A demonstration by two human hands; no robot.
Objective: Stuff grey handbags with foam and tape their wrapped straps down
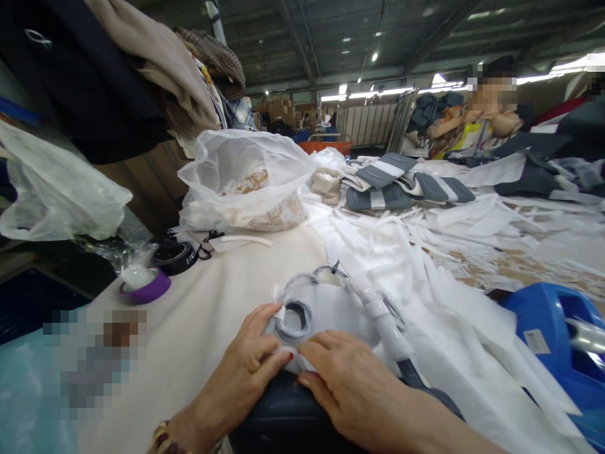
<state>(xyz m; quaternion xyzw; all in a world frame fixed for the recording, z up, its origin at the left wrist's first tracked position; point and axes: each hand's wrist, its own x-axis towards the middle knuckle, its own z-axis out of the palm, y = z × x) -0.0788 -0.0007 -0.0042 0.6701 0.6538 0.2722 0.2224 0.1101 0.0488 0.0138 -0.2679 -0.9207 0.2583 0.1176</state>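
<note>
My left hand (253, 358) pinches the near edge of a translucent white sheet (338, 309), its thumb and fingers closed. Close on its right, my right hand (350, 372) has its fingers bent over the same edge. A grey ring (293, 320), perhaps a coiled cord or tube, lies on the sheet by my left fingertips. To the right of it rests a white tube-like part (382, 318) joined to a dark strap or handle. A dark, smooth item (283, 416) lies under my hands, partly hidden by them.
Left of my hands are a purple tape roll (146, 287) and a black roll (174, 254). A big clear bag (246, 183) stands behind. White foam strips (454, 302) and a blue tape dispenser (543, 340) lie right. Another person (486, 120) works beyond grey folded pieces (387, 180).
</note>
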